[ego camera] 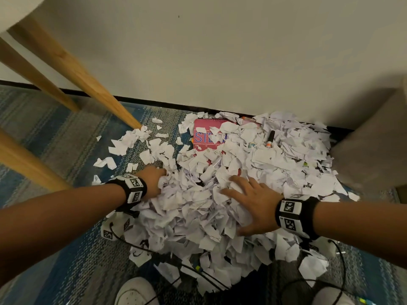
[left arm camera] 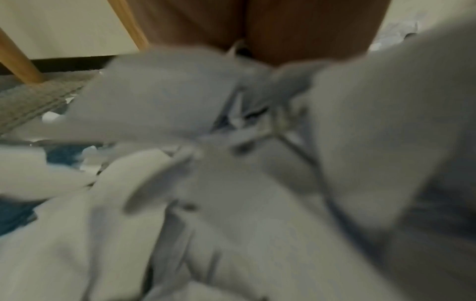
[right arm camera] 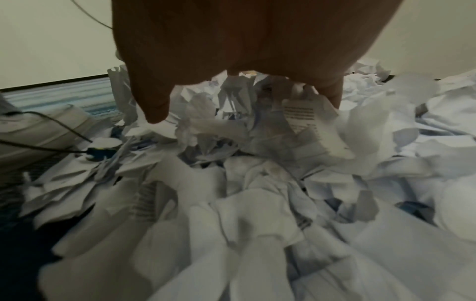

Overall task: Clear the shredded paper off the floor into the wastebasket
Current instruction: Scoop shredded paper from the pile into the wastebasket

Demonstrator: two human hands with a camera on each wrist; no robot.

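Note:
A wide heap of torn white paper (ego camera: 198, 216) lies on the blue-grey carpet against the wall. My left hand (ego camera: 154, 179) is dug into the heap's left edge; its fingers are buried, and the blurred left wrist view shows only the palm (left arm camera: 257, 30) above paper scraps (left arm camera: 231, 203). My right hand (ego camera: 246, 199) lies spread on top of the heap's middle, fingers apart and pressing on the scraps. In the right wrist view the palm (right arm camera: 231, 51) hovers over the paper (right arm camera: 257, 203), thumb (right arm camera: 154, 114) pointing down. No wastebasket is clearly identifiable.
A pink notebook (ego camera: 207, 137) and a black marker (ego camera: 270, 139) lie half buried near the wall. Wooden furniture legs (ego camera: 74, 69) stand at left. A beige box-like object (ego camera: 372, 150) stands at right. Black cables (ego camera: 198, 274) and my white shoes (ego camera: 136, 291) sit near the heap's front.

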